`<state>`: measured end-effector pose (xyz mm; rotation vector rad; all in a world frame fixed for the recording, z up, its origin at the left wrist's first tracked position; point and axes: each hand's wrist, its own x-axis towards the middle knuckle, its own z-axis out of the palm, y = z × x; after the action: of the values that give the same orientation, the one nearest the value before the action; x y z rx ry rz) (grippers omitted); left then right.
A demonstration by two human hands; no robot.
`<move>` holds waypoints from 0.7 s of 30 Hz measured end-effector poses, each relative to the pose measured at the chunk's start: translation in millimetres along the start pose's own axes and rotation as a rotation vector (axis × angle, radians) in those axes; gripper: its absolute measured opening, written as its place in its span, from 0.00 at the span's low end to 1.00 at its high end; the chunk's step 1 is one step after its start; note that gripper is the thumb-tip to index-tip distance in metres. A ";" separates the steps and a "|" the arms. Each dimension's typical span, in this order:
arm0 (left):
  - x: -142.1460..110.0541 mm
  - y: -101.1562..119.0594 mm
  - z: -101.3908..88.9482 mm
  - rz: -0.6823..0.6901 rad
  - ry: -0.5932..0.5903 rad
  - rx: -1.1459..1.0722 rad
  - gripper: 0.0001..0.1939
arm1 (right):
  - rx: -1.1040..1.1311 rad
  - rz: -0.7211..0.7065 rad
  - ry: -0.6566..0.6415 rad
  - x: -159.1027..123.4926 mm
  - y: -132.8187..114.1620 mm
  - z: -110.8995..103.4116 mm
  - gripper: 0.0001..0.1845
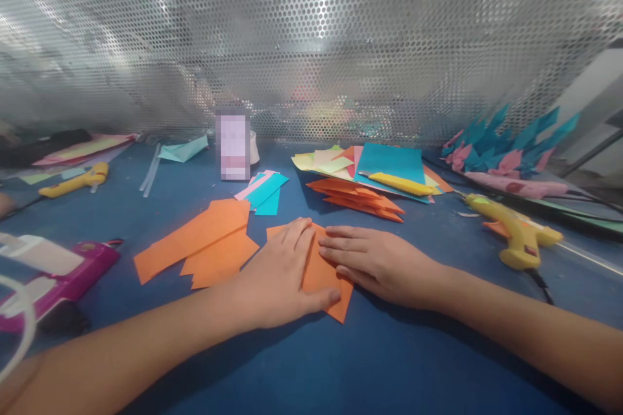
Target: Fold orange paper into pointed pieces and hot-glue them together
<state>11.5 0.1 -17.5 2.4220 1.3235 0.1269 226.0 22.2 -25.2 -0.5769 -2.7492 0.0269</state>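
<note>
A: Centre of the blue worktop [292,376]: we log one orange sheet [319,275], under both our hands. Grip states?

B: Left hand [280,275]: grip wide, palm down, fingers together over the sheet's left part, thumb spread toward its lower tip. Right hand [384,262]: grip wide too, fingers nearly straight, tips on the sheet's right side, just beside our left hand. We see neither closed round anything.

A: Nearby?

B: Loose orange pieces [214,243] overlap just left of our left hand. Beyond them, toward the far edge, blue and pink strips [267,191]. Folded orange papers [357,198] lie beyond our right hand. Behind those, a yellow cutter [402,183] rests on a blue sheet [389,161], atop mixed coloured paper.

A: Corners and edges?

B: Far right corner: blue and pink paper shapes [511,142], points upward. Toward the right edge, a yellow glue gun [520,233]. Toward the left edge, a second yellow tool [75,183]; nearer us, a magenta device [92,266] with a white plug [48,254]. At the far edge we note perforated metal [292,45], and before it an upright pixelated object [235,146].
</note>
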 end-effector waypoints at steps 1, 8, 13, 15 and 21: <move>-0.1 0.0 -0.2 -0.001 0.000 -0.002 0.48 | -0.005 -0.001 -0.003 0.1 -0.2 0.0 0.18; -0.8 0.5 -0.1 -0.003 0.004 0.003 0.49 | -0.036 -0.003 -0.017 0.6 -0.4 0.1 0.19; -0.5 -0.7 -1.9 0.017 0.020 0.045 0.47 | -0.055 -0.024 -0.007 1.2 0.0 1.3 0.19; -0.4 -2.1 -2.2 0.041 0.036 0.058 0.45 | -0.064 -0.047 0.014 1.2 0.2 2.1 0.18; -1.6 -6.3 -4.3 0.013 0.010 0.049 0.49 | -0.048 -0.047 0.011 1.4 1.4 1.1 0.19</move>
<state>4.5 3.0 -15.7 2.4741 1.3300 0.1115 225.0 24.1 -25.9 -0.5236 -2.7588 -0.0538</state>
